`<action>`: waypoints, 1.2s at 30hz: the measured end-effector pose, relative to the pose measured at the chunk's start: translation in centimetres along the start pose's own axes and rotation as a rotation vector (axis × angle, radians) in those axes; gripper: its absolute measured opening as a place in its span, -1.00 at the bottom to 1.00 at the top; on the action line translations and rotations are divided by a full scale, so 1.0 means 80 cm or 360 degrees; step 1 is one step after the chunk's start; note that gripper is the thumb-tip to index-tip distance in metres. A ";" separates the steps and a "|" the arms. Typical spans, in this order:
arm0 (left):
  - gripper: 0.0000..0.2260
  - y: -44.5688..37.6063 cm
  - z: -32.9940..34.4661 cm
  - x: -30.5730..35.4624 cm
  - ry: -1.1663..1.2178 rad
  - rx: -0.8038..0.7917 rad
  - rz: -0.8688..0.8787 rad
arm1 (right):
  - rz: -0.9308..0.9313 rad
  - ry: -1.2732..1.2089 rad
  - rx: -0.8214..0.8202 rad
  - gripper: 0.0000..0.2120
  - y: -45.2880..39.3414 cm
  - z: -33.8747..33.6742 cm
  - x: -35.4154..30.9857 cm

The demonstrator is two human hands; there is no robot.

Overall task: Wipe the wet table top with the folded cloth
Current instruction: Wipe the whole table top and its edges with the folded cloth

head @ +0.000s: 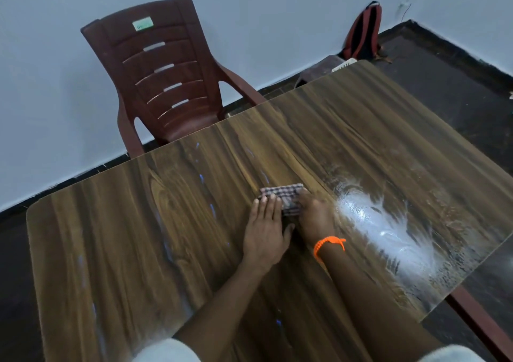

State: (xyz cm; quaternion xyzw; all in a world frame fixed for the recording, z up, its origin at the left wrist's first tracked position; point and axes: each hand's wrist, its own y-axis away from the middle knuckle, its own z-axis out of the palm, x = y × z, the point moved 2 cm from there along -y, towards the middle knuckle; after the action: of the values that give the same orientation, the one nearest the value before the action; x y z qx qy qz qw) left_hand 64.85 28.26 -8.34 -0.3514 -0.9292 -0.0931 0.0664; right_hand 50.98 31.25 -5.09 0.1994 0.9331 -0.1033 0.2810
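Both hands press the cloth (283,195) on the table (138,223): left hand (265,228) flat-fingered, right hand (315,216) curled on it; wet patch (388,231) at 3 o'clock.

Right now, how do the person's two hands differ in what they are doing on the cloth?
The left hand lies flat, fingers straight, pressing the near left part of the folded checked cloth; the right hand has curled fingers on its right edge. The right wrist wears an orange band; the left wrist is bare. Both touch the cloth on the wooden table top.
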 end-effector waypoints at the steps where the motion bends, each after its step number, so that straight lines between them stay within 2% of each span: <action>1: -0.32 -0.007 -0.003 -0.011 -0.0010 0.0012 -0.0037 | -0.0029 -0.0008 -0.0047 -0.78 -0.014 0.005 -0.009; 4: -0.33 -0.012 -0.008 -0.037 -0.0050 0.0002 -0.0144 | -0.0094 0.0019 -0.0200 -0.81 -0.035 0.022 -0.028; 8: -0.31 0.020 -0.005 -0.040 0.0017 0.0006 -0.0231 | -0.0168 -0.0009 -0.0279 -0.69 -0.013 0.040 -0.029; 13: -0.27 0.060 0.007 -0.017 0.0104 -0.0028 -0.0151 | -0.0184 0.0004 -0.0198 -0.66 0.028 0.036 0.007; 17: -0.28 0.026 0.002 -0.023 -0.0018 -0.0084 -0.0008 | -0.0066 0.0022 -0.0069 -0.61 0.015 0.028 0.015; 22: -0.30 -0.049 -0.017 -0.042 -0.0094 -0.0055 -0.0004 | -0.0001 -0.0022 0.0099 -0.72 -0.052 0.026 -0.010; 26: -0.32 -0.079 -0.031 -0.073 -0.0038 -0.0001 -0.0178 | -0.0034 0.0016 -0.0078 -0.78 -0.105 0.049 -0.031; 30: -0.30 -0.055 -0.029 -0.098 -0.0024 -0.0013 -0.0229 | -0.0232 0.0000 -0.0216 -0.84 -0.105 0.065 -0.047; 33: -0.28 -0.016 -0.024 -0.094 0.0064 0.0038 -0.0197 | -0.0381 -0.0047 -0.0272 -0.73 -0.072 0.065 -0.041; 36: -0.29 0.013 -0.011 -0.071 0.0158 0.0047 -0.0102 | -0.0354 -0.0032 -0.0151 -0.73 -0.047 0.060 -0.016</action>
State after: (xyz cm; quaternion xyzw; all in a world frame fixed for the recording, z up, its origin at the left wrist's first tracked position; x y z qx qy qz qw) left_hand 69.81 25.21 -8.41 -0.3153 -0.9369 -0.0989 0.1144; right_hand 52.67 26.02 -7.98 0.0802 0.9504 -0.0915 0.2862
